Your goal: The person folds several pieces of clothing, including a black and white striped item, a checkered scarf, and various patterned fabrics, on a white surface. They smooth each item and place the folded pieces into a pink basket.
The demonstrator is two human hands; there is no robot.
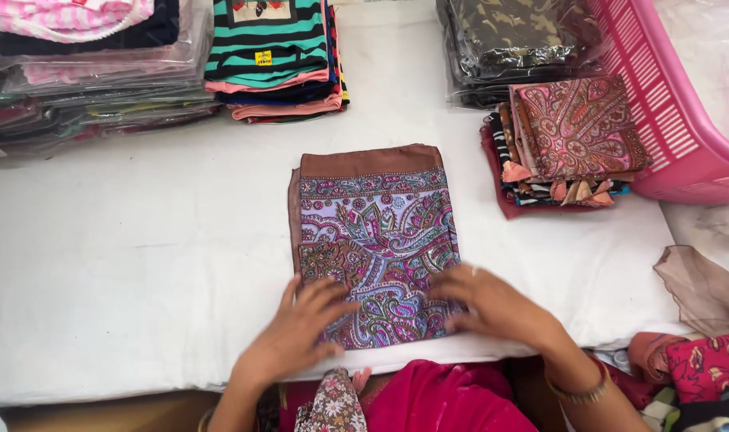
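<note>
A folded paisley scarf (pixel 376 224), purple and magenta with a brown border, lies flat in the middle of the white table (pixel 124 264). My left hand (pixel 300 328) rests palm down on the scarf's near left corner, fingers spread. My right hand (pixel 492 304) presses flat on the near right part of the scarf, a bangle on its wrist. Neither hand grips anything.
A stack of folded patterned scarves (pixel 568 144) sits at the right, beside a pink plastic basket (pixel 668 120). Bagged garments (pixel 508 44) lie behind that stack. Striped folded clothes (pixel 272 60) and more bagged piles (pixel 84 72) line the far edge. Loose cloths (pixel 700 352) lie at the near right.
</note>
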